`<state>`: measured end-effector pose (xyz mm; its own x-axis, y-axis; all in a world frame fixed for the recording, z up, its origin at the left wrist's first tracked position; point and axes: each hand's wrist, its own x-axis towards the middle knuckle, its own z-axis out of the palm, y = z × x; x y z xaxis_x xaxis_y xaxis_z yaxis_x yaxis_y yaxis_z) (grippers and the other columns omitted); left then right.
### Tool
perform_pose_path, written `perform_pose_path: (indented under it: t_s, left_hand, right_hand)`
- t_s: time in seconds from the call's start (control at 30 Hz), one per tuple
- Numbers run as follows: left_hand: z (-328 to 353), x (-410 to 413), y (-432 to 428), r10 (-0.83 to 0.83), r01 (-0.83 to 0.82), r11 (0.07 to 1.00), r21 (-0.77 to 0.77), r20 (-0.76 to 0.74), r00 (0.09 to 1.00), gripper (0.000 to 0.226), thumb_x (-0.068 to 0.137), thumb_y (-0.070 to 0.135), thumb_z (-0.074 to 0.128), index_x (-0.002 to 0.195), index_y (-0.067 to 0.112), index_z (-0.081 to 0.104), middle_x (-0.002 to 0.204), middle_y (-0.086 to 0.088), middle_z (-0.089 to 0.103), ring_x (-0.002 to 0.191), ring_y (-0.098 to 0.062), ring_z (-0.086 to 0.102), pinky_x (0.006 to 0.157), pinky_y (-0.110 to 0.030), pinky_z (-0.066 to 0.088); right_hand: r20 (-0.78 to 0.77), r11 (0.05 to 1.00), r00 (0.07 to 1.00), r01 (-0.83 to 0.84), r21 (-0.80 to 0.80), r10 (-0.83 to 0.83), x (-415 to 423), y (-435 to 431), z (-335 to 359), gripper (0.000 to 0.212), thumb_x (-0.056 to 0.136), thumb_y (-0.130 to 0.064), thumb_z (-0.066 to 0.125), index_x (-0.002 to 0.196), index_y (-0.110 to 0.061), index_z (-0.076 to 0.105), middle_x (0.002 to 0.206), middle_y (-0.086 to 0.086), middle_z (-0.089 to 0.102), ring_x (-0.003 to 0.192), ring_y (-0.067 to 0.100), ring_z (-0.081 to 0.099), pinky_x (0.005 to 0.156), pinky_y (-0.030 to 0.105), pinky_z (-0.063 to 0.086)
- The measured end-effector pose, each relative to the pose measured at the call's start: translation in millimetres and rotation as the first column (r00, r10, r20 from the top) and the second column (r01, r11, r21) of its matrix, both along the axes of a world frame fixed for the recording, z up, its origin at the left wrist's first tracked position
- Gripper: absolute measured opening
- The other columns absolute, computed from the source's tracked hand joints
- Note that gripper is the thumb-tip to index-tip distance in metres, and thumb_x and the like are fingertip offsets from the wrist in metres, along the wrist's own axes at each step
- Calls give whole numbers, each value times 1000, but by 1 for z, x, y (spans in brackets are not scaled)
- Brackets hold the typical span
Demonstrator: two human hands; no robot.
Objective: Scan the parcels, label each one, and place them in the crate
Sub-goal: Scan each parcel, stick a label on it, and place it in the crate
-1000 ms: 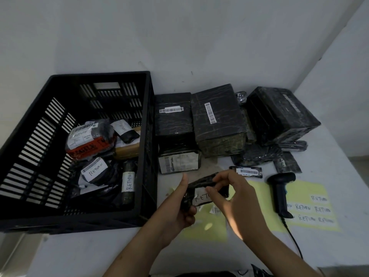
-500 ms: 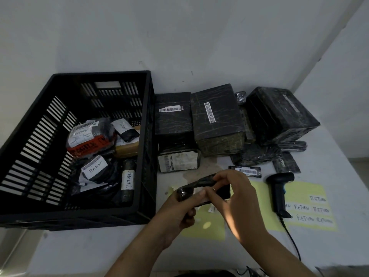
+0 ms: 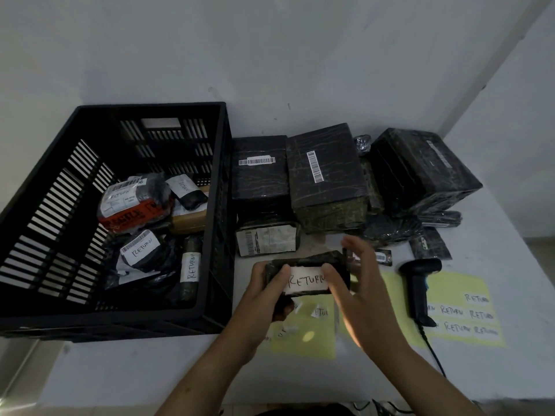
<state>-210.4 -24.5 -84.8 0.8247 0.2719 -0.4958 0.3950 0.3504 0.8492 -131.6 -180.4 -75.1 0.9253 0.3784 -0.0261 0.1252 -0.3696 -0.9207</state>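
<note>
White counter (image 3: 510, 235) against bare wall, far side crowded. Left: black slatted plastic crate (image 3: 223, 235), part filled, open room at its far end. Right: black film-wrapped boxes (image 3: 324, 175), black handheld scanner (image 3: 419, 291) upright on yellow label sheets (image 3: 303, 334). Near centre, off the counter: small black wrapped parcel (image 3: 306, 262), gripped by left hand (image 3: 264, 291); right hand (image 3: 354, 283) open-fingered, thumb pressing white "RETURN" label (image 3: 304, 280). Best: smooth label flat, then lift clear over crate's right rim.

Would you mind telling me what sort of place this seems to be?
Probably a parcel returns station: wrapped black parcels with barcodes on a white table, a handheld scanner, and a black crate of parcels labelled "RETURN".
</note>
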Motion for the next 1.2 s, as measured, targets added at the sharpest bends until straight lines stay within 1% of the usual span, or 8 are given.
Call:
perform_pose_path:
  t_s: [0.1, 0.27, 0.37, 0.47, 0.67, 0.87, 0.97, 1.2]
  left_hand:
    - [2, 2, -1, -46, 38, 981, 191, 38, 998, 47, 77, 60, 63, 113, 33, 51, 85, 9, 68, 77, -8, 66, 73, -32, 57]
    - [-1, 2, -9, -16, -77, 855, 512, 175, 984, 15, 99, 47, 45, 103, 36, 54, 92, 9, 64, 80, -8, 64, 77, -31, 53]
    - [4, 4, -12, -19, -90, 852, 516, 200, 980, 26, 92, 55, 45, 104, 35, 55, 93, 11, 64, 79, -9, 63, 74, -29, 53]
    - [5, 9, -14, -58, -28, 865, 500, 156, 986, 14, 93, 47, 60, 104, 40, 55, 94, 18, 64, 79, -6, 64, 71, -19, 53]
    - [2, 16, -24, -29, -36, 910, 414, 149, 988, 27, 95, 57, 43, 101, 36, 58, 86, -2, 64, 83, -23, 66, 83, -57, 55]
    - [8, 32, -41, -68, 1, 878, 478, 122, 990, 20, 91, 50, 61, 107, 39, 57, 88, 15, 67, 78, -10, 65, 74, -26, 57]
    - [6, 37, -48, -16, -43, 896, 441, 128, 992, 27, 97, 51, 49, 112, 31, 60, 97, 3, 70, 93, -19, 69, 87, -51, 56]
    - [16, 43, -43, 26, -110, 861, 496, 173, 985, 35, 98, 59, 36, 109, 33, 56, 89, -24, 54, 77, -42, 55, 72, -58, 49]
  right_hand:
    - [-55, 998, 997, -57, -8, 56, -6, 1, 0, 60, 79, -63, 64, 129, -36, 46, 110, -30, 61, 100, -4, 64, 82, 19, 53]
    - [-39, 997, 996, -79, -12, 79, -2, 2, 0, 33, 84, -50, 60, 113, -40, 49, 96, -27, 64, 82, 2, 67, 68, 19, 53]
    - [-68, 997, 995, -77, 24, 79, 1, -1, 0, 29, 85, -50, 59, 110, -41, 50, 93, -25, 66, 79, 4, 68, 63, 20, 53]
    - [-61, 998, 996, -57, 15, 58, 6, -6, -2, 49, 76, -56, 69, 116, -35, 53, 95, -19, 68, 84, 4, 68, 70, 24, 56]
    - [-116, 987, 980, -161, 29, 163, 22, -20, 1, 21, 95, -36, 58, 114, -40, 49, 86, -4, 68, 68, 11, 70, 60, 27, 57]
    - [-121, 977, 969, -215, 12, 215, 40, -38, 3, 27, 90, -46, 59, 113, -42, 45, 88, -18, 64, 72, 8, 64, 59, 21, 51]
    - [-110, 961, 955, -278, 4, 277, 49, -45, 2, 22, 91, -49, 46, 113, -44, 44, 85, -15, 62, 71, 11, 62, 61, 24, 50]
    - [-92, 982, 978, -185, 47, 189, 69, -52, 8, 33, 91, -32, 64, 117, -47, 50, 109, -21, 63, 90, 6, 68, 70, 22, 54]
